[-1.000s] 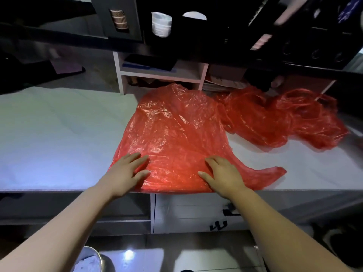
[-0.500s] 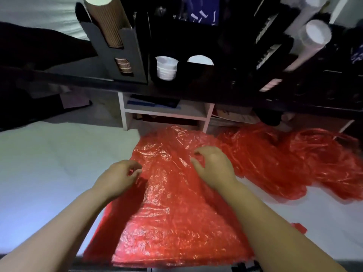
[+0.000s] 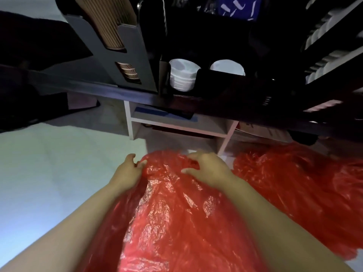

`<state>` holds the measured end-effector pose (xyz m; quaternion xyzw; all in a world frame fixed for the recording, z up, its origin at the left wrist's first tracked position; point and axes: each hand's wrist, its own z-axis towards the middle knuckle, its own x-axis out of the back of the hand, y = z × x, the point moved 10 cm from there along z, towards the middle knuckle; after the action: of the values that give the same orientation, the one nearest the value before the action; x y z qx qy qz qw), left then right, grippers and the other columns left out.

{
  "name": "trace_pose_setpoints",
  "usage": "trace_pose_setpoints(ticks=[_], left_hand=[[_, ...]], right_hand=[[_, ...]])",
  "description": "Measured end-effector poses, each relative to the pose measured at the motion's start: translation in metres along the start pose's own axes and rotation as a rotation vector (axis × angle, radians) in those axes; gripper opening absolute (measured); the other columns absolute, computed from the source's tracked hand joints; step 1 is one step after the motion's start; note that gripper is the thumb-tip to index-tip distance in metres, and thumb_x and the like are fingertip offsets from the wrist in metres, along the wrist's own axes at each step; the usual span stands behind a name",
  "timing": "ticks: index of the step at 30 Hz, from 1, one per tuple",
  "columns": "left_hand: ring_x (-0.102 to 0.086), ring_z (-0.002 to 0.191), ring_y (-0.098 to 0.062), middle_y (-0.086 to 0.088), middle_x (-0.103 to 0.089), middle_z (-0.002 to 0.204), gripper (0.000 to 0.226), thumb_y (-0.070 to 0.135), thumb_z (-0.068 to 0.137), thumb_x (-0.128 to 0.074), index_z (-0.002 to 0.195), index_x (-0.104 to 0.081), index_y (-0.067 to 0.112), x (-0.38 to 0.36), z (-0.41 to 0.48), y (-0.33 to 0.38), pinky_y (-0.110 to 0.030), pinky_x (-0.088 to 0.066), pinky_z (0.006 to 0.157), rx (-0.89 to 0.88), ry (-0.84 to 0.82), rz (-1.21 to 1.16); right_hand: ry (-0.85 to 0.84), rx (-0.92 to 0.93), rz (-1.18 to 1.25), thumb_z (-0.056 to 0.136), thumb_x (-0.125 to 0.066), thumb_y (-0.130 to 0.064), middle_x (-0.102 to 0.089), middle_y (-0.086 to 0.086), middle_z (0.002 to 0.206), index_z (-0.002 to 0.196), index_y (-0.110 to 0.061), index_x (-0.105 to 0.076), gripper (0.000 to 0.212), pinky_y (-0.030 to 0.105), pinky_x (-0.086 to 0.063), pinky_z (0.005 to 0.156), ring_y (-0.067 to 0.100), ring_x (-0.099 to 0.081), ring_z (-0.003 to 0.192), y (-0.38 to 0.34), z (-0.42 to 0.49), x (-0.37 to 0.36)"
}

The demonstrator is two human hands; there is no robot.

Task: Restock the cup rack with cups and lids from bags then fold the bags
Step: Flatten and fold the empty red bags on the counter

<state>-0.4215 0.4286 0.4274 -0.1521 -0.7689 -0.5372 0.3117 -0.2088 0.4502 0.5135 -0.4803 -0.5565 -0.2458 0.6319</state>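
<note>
A red plastic bag (image 3: 172,216) lies spread on the white counter (image 3: 49,173) in front of me. My left hand (image 3: 127,170) pinches the bag's far left corner. My right hand (image 3: 206,167) grips the crumpled far edge with curled fingers. A second red bag (image 3: 294,183) lies bunched to the right. Beyond the counter stands the dark cup rack (image 3: 133,61), holding a stack of brown ribbed cups (image 3: 106,22) on the left and white cups (image 3: 182,75) in the middle slot.
A white lid (image 3: 227,66) shows in the slot right of the white cups. More white stacks (image 3: 326,34) sit in the rack's right side. Below the rack is a white shelf unit (image 3: 176,122) with flat dark items.
Both hands went from pressing flat on the bag's near edge to its far edge, where they now hold it. My view has moved closer and tilted upward toward the rack.
</note>
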Motion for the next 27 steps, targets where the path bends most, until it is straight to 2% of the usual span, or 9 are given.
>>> trace_pose_setpoints(ticks=[2,4,5,7,11,16,19,22,27], left_hand=[[-0.05,0.119,-0.035,-0.02,-0.052,0.133,0.065,0.048,0.095,-0.044,0.142,-0.033,0.004,0.006,0.004,-0.005,-0.037,-0.037,0.096,0.025,0.025,-0.033],[-0.053,0.115,-0.035,-0.019,-0.058,0.123,0.061,0.052,0.094,-0.043,0.129,-0.049,0.003,0.014,0.008,-0.007,-0.037,-0.039,0.09,0.032,0.05,-0.056],[-0.058,0.105,-0.035,-0.017,-0.064,0.106,0.055,0.053,0.094,-0.042,0.111,-0.06,0.004,0.017,0.01,-0.007,-0.037,-0.041,0.082,0.013,0.048,-0.09],[-0.06,0.077,-0.029,-0.012,-0.06,0.074,0.056,0.053,0.093,-0.044,0.077,-0.058,0.001,0.021,0.009,-0.002,-0.034,-0.039,0.066,-0.029,0.016,-0.194],[-0.061,0.074,-0.026,-0.01,-0.065,0.081,0.029,0.033,0.088,-0.063,0.086,-0.06,0.004,0.029,0.002,0.007,-0.038,-0.048,0.071,-0.111,-0.006,-0.409],[-0.062,0.08,-0.023,-0.006,-0.063,0.089,0.016,0.023,0.087,-0.066,0.085,-0.05,0.02,0.041,-0.012,0.016,-0.039,-0.051,0.076,-0.206,0.014,-0.524],[-0.058,0.076,-0.017,0.001,-0.06,0.085,0.02,0.027,0.088,-0.063,0.082,-0.044,0.025,0.057,-0.016,0.015,-0.036,-0.047,0.074,-0.251,0.103,-0.482],[-0.055,0.073,-0.016,0.001,-0.057,0.082,0.02,0.026,0.089,-0.062,0.081,-0.043,0.025,0.068,-0.012,0.007,-0.037,-0.045,0.072,-0.261,0.133,-0.454],[-0.062,0.082,-0.026,-0.006,-0.063,0.087,0.013,0.025,0.087,-0.065,0.086,-0.054,0.017,0.072,-0.003,-0.011,-0.044,-0.049,0.081,-0.188,0.114,-0.49]], right_hand=[[0.064,0.084,0.065,0.084,-0.071,-0.037,-0.056,-0.013,0.1,0.121,-0.028,-0.064,0.039,0.025,-0.041,0.08,0.01,-0.054,0.097,-0.008,-0.003,0.003],[0.149,0.147,0.089,0.078,-0.076,-0.033,-0.049,-0.017,0.094,0.117,-0.03,-0.066,0.04,0.029,-0.042,0.082,0.015,-0.056,0.096,-0.013,-0.008,0.008],[0.182,0.17,0.087,0.076,-0.077,-0.03,-0.049,-0.017,0.092,0.113,-0.031,-0.068,0.039,0.034,-0.045,0.083,0.019,-0.057,0.094,-0.015,-0.011,0.009],[0.228,0.168,0.064,0.072,-0.073,-0.019,-0.054,-0.013,0.089,0.103,-0.03,-0.069,0.033,0.041,-0.045,0.083,0.022,-0.054,0.092,-0.014,-0.015,0.01],[0.221,0.074,-0.017,0.072,-0.065,-0.008,-0.051,-0.011,0.101,0.099,-0.023,-0.063,0.031,0.042,-0.039,0.092,0.018,-0.042,0.101,-0.018,-0.022,0.012],[0.091,-0.073,-0.033,0.081,-0.063,-0.024,-0.058,-0.01,0.114,0.122,-0.027,-0.051,0.043,0.027,-0.044,0.081,0.013,-0.056,0.104,-0.012,-0.026,0.008],[0.082,-0.12,-0.099,0.085,-0.062,-0.049,-0.057,-0.009,0.103,0.109,-0.025,-0.058,0.034,0.029,-0.046,0.077,0.014,-0.056,0.095,-0.002,-0.03,0.01],[0.082,-0.195,-0.069,0.081,-0.05,-0.07,-0.056,-0.009,0.082,0.083,-0.023,-0.06,0.049,0.03,-0.045,0.068,0.014,-0.055,0.079,0.017,-0.036,0.014],[0.042,-0.297,-0.052,0.081,-0.049,-0.071,-0.057,-0.002,0.07,0.064,-0.021,-0.054,0.053,0.034,-0.046,0.066,0.017,-0.057,0.071,0.042,-0.042,0.015]])
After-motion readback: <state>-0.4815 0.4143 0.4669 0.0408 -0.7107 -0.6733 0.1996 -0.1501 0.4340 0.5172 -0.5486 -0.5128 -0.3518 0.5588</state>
